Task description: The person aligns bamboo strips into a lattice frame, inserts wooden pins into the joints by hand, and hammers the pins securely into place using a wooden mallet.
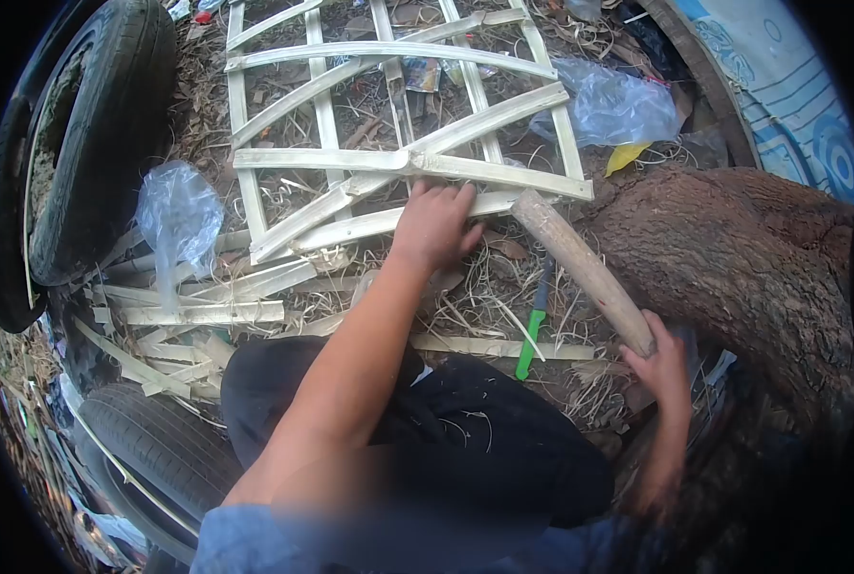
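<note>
A lattice of pale split strips (317, 158) lies on the ground in front of me, its strips crossing one another. My left hand (433, 228) rests at its near edge, fingers bent over the lowest strips; whether they grip a strip is partly hidden. On the right, my right hand (658, 359) holds the near end of a thick round wooden stick (585, 273). The stick's far end touches or overlaps the lattice's near right strip. Between my hands, a knife with a green handle (532, 342) lies on the ground, blade pointing away from me.
Loose strips (207, 313) and shavings lie at the near left. Tires stand at the far left (111, 134) and near left (154, 440). A thick tree trunk (733, 263) is at the right. Plastic bags lie left (180, 215) and right (618, 100) of the lattice.
</note>
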Demonstrator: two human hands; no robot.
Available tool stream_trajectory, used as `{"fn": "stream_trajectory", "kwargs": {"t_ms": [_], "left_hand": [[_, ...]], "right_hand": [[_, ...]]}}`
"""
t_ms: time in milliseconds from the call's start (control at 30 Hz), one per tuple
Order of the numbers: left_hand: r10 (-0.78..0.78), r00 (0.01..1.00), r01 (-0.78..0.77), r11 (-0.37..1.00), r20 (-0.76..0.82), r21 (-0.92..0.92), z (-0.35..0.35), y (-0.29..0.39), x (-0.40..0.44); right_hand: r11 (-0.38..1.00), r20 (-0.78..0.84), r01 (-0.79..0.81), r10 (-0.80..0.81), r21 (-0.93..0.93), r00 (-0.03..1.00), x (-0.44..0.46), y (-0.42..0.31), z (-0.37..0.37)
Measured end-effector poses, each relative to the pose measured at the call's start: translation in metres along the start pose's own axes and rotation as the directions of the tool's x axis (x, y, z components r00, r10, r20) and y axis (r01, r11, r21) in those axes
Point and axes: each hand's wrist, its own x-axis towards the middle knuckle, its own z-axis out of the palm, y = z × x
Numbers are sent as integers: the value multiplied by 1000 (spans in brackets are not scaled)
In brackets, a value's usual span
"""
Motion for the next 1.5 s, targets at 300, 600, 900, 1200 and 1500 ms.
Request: {"fn": "stream_trajectory", "kwargs": {"t_ms": [300,600,900,1200,1500], "left_hand": [[-13,1000,12,997,-22,-81,2,-3,-1],[-14,999,16,998,28,-57,3,-5,-2],[-3,1000,4,997,19,-83,1,-7,0],[1,991,10,996,133,-86,-22,-14,-10],[159,954,-135,985,254,-109,-74,-36,-21]], "right_hand": [[895,267,-213,110,393,957,21,45,46],[991,-41,-126,124,-46,991,17,28,35],[890,-48,-119,110,-441,993,6,-55,-21],[845,35,12,8,-535,999,1,-81,-54],[924,23,28,-21,-382,1000,5,-99,-50]]}}
